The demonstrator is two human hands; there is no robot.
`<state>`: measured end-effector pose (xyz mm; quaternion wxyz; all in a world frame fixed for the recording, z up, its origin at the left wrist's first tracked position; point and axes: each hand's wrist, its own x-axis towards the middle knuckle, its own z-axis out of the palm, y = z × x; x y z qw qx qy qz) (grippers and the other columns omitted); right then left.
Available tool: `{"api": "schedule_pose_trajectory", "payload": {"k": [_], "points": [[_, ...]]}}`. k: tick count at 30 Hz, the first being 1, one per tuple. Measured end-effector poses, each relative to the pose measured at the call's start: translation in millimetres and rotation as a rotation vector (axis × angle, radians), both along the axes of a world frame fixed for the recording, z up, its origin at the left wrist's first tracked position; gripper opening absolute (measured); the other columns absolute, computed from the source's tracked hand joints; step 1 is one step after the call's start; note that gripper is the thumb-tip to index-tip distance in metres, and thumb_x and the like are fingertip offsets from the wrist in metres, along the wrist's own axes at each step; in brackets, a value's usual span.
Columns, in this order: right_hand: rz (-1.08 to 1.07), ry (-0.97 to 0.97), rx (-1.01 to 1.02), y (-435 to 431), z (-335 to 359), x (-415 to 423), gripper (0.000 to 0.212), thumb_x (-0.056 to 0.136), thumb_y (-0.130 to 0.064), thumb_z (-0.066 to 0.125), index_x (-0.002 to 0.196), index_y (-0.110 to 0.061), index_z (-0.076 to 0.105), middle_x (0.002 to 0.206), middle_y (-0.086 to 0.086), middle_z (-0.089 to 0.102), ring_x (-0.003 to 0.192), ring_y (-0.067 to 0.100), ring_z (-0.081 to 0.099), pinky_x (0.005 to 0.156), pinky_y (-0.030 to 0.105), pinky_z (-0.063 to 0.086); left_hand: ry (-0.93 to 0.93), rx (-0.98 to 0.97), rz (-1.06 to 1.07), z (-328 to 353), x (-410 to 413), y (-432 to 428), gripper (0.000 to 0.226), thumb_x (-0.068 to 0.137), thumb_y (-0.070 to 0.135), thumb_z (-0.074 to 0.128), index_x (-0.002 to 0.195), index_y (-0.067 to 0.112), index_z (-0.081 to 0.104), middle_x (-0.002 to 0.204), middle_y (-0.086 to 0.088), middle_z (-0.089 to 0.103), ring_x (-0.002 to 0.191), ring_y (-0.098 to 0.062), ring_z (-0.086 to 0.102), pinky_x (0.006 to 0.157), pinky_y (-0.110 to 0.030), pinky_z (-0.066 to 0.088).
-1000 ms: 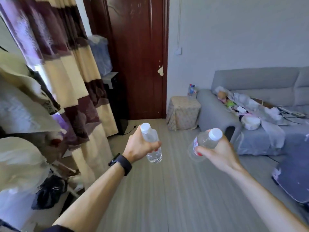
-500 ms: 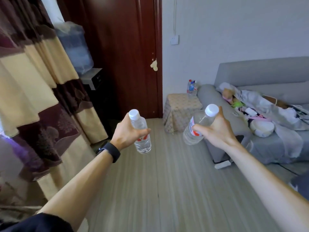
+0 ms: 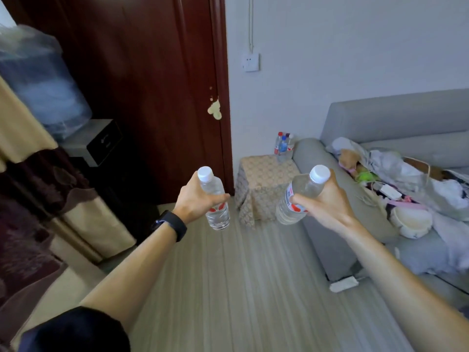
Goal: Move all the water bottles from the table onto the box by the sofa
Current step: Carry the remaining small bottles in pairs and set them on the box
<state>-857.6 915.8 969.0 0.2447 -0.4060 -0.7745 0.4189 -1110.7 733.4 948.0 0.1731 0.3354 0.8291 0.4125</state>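
- The floor (image 3: 241, 275) runs bare from the lower frame up to the target, so the walk-in looks straightforward.
- The grey sofa (image 3: 380, 118) fills the right of the frame, its seat heaped with clothes and bags. Its rounded arm stands just beside the target, so I would come in from the floor side rather than reach over that arm.
- The box (image 3: 264, 179), draped in a patterned cloth, sits mid-frame between the dark red door (image 3: 152, 97) and the sofa arm. The cloth hangs over the edges, so bases probably belong on the flat middle of the top.
- The left grip (image 3: 195, 199) is wrapped round the label of 1 water bottle (image 3: 215, 214), held upright in the air, cap up, left of the box.
- The right grip (image 3: 327, 201) is wrapped round the shoulder of a second bottle (image 3: 294, 199), tilted with its cap toward the upper right. It needs righting before it goes down.
- Both carried bottles are short of the box, and the table is out of view. I would place 1 at a time and let go only once it stands.
- A cluster of bottles (image 3: 283, 146) already stands at the far right corner of the top. Leave a gap to avoid knocking them.
- A small white object (image 3: 344, 284) lies by the sofa's foot, so step left of it.
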Motion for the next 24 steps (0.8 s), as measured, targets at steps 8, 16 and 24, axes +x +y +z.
{"api": "schedule_pose_trajectory", "payload": {"k": [8,16,24], "points": [[-0.031,0.001,0.011,146.8,-18.0,-74.1,0.056,0.055,-0.043,0.077,0.095,-0.01,0.057,0.069,-0.007,0.063,0.064,0.009,0.059,0.058,0.026,0.047,0.003,-0.021,-0.084,-6.3,-91.8,146.6,0.047,0.061,0.053,0.08,0.098,0.031,0.063,0.094,0.012,0.072,0.091,-0.006,0.068,0.073,-0.024,0.053],[0.003,-0.058,-0.083,305.4,-61.4,-151.4,0.056,0.056,-0.043,0.081,0.098,-0.013,0.057,0.076,-0.004,0.063,0.067,0.013,0.059,0.057,0.031,0.051,-0.062,-0.067,-0.076,-32.1,-157.7,294.6,0.054,0.062,0.049,0.086,0.106,0.031,0.059,0.099,0.012,0.07,0.094,-0.004,0.066,0.069,-0.017,0.046],[0.058,-0.158,-0.13,425.3,-99.7,-237.7,0.056,0.053,-0.04,0.08,0.095,-0.016,0.052,0.078,-0.004,0.059,0.07,0.017,0.057,0.058,0.029,0.046,-0.103,-0.13,-0.038,-62.5,-213.8,398.0,0.063,0.064,0.049,0.084,0.115,0.031,0.054,0.102,0.011,0.068,0.095,-0.006,0.065,0.07,-0.017,0.046]]}}
